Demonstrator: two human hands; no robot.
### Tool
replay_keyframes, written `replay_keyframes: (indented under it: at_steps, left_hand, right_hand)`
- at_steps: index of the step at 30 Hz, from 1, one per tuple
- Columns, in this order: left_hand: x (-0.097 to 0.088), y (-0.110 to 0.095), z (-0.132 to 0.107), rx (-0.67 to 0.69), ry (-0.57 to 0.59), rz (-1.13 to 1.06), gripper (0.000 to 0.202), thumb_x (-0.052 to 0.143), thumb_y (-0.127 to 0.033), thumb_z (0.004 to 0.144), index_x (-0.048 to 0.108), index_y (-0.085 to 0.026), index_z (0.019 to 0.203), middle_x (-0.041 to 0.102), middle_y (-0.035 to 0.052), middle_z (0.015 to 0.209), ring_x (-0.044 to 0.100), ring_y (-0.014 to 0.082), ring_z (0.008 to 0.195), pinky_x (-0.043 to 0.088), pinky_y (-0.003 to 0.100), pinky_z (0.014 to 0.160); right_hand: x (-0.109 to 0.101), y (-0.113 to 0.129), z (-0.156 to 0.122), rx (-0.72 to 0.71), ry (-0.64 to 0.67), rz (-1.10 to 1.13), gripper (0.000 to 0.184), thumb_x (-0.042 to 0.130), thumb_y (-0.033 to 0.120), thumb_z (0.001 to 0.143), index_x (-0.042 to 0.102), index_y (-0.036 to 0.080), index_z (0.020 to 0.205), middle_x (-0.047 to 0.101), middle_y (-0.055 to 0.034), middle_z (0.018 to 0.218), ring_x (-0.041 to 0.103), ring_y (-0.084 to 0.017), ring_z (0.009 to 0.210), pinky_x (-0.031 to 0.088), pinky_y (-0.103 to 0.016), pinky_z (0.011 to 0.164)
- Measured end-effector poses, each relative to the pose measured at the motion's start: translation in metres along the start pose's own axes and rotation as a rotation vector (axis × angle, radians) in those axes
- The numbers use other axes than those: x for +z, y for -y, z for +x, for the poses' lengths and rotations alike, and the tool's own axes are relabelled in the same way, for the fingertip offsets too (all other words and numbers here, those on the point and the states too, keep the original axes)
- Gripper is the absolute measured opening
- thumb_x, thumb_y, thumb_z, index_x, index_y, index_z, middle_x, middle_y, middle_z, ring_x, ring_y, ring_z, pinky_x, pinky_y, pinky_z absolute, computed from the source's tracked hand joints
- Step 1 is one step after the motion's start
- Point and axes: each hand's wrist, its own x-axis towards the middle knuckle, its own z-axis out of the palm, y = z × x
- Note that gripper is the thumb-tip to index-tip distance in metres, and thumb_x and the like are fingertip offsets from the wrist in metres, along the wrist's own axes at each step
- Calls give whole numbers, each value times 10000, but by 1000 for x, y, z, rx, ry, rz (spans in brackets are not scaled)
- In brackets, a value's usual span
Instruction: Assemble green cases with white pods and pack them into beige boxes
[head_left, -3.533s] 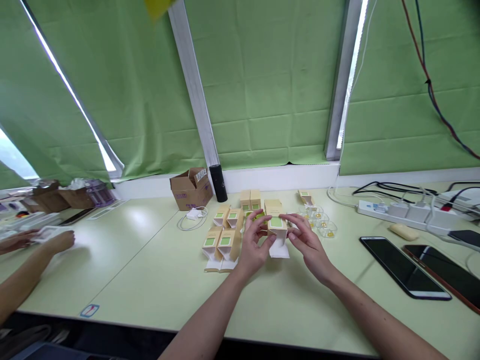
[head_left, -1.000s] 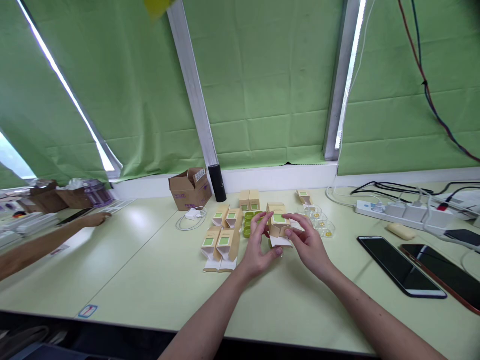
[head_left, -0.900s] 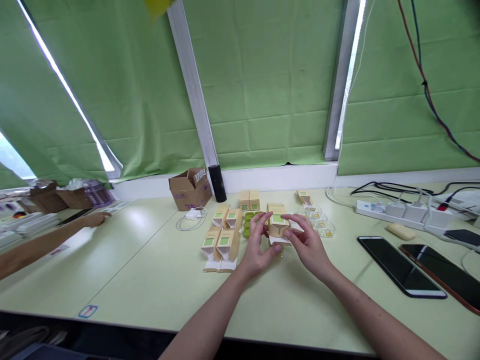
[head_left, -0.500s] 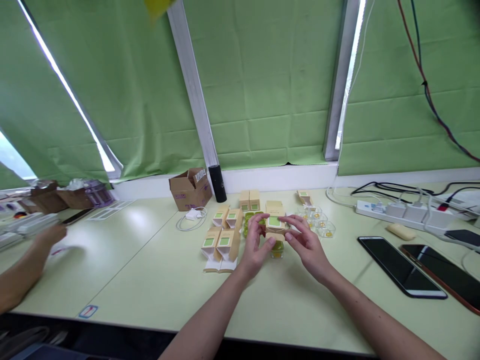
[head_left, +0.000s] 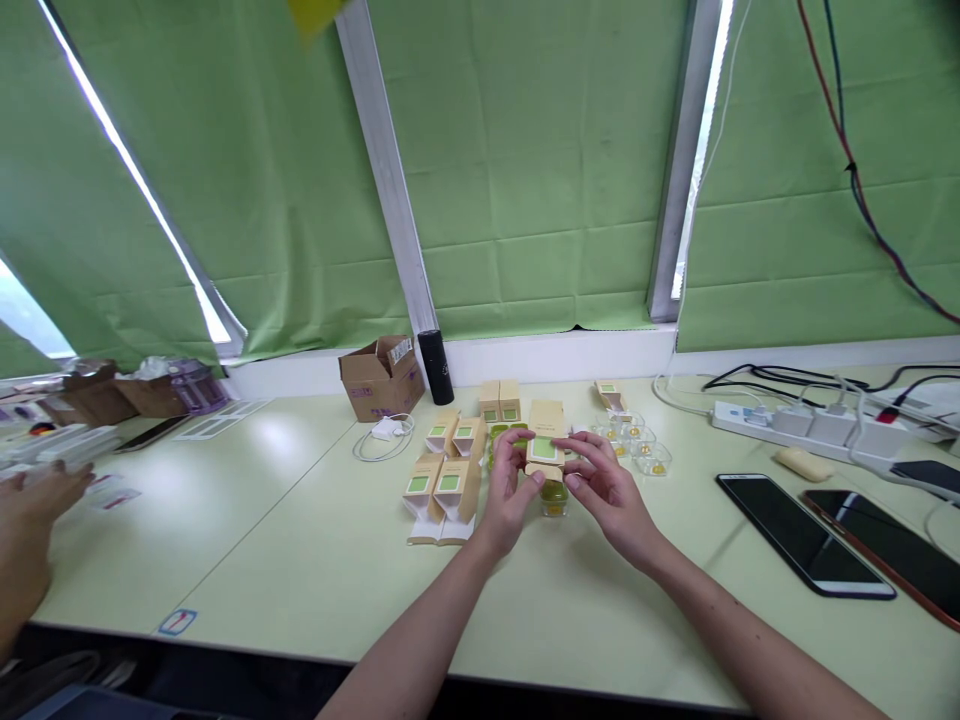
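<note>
Between my left hand (head_left: 510, 490) and my right hand (head_left: 606, 487) is a small tan cardboard box (head_left: 545, 452) with a green window; the fingers of both hands grip its sides. Just below its near flap, a small clear jar (head_left: 554, 500) with green and amber colour stands on the table. Left of my hands sit several tan boxes with green windows (head_left: 448, 485), white flaps hanging toward me. Several green-topped pieces (head_left: 496, 432) are partly hidden behind my left hand. To the right are several clear cups (head_left: 651, 458) with amber spots inside.
Two closed-looking tan boxes (head_left: 499, 400) and a single opened box (head_left: 611, 394) stand farther back. A brown carton (head_left: 381, 380), black cylinder (head_left: 435, 367) and white cable (head_left: 386, 432) lie left. Phones (head_left: 804, 535) and a power strip (head_left: 802, 425) are right. A co-worker's hand (head_left: 37, 510) reaches in left.
The box in my hands has shifted slightly left and its near flap sits higher, showing more of the jar. The co-worker's hand has moved left and opened, exposing small flat pieces.
</note>
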Motion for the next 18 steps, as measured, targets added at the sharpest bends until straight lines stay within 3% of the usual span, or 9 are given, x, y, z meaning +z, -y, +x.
replay_keyframes:
  at_steps: [18]
  left_hand:
    - [0, 2, -1, 46, -10, 61, 503, 680, -473, 882, 491, -235, 1282, 563, 107, 1215, 595, 256, 1037, 471, 394, 905]
  right_hand:
    - [2, 1, 0, 1, -4, 1, 383, 701, 463, 923, 661, 328, 1279, 366, -76, 1384, 687, -151, 934, 612, -393, 941]
